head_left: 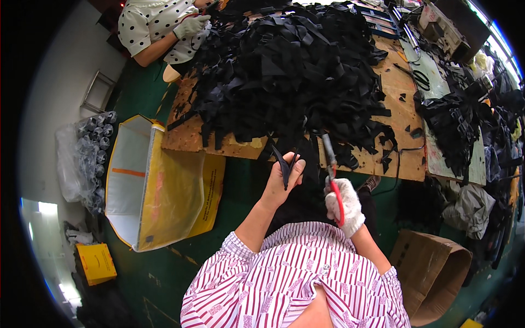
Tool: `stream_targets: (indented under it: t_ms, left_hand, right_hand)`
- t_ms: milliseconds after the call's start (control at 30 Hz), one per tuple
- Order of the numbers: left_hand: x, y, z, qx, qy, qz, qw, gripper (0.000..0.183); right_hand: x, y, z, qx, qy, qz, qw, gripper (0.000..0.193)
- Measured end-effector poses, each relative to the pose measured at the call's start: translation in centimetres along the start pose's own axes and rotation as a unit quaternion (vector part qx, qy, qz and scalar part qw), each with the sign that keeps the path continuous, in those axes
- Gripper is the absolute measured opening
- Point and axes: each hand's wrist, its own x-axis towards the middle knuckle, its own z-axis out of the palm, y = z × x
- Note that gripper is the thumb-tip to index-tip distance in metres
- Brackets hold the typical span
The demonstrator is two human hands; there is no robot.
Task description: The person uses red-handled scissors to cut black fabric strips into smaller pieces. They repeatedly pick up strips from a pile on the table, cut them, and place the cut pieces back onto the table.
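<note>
My bare left hand (283, 179) is closed on a black fabric strip (285, 168), pinched between thumb and fingers just off the table's front edge. My right hand (344, 205), in a white glove, grips a red-handled tool (337, 192). Its long grey metal end points away from me, toward the table; its exact kind I cannot make out. The tool and the strip are apart. Beyond both hands a large heap of black straps and strips (284, 71) covers most of the wooden table (402, 158), some ends hanging over the front edge.
Across the heap at the far left is another person's gloved hand (191, 26). A yellow-sided bin (178, 191) stands left of the table. Black-handled scissors (420, 80) lie at the right, near more black straps (454, 123). A cardboard box (424, 268) sits on the floor at right.
</note>
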Motion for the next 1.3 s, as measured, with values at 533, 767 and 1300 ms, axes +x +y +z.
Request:
stream_targets:
  t_ms: [533,767,1300]
  left_hand:
    - [8.7,7.7,-4.9,0.237,0.21,0.271,0.909,0.028]
    - [20.9,3.4,-9.8,0.417,0.257,0.175,0.854,0.021]
    - [7.1,5.5,-5.4,-0.242,0.078,0.095,0.962,0.019]
  right_hand:
    - [0.4,0.9,-1.4,0.063,0.074,-0.02,0.995,0.025]
    - [-0.1,1.7,-1.8,0.059,0.044,-0.056,0.996,0.026]
    - [0.0,0.6,-0.9,-0.015,-0.007,-0.11,0.994,0.036]
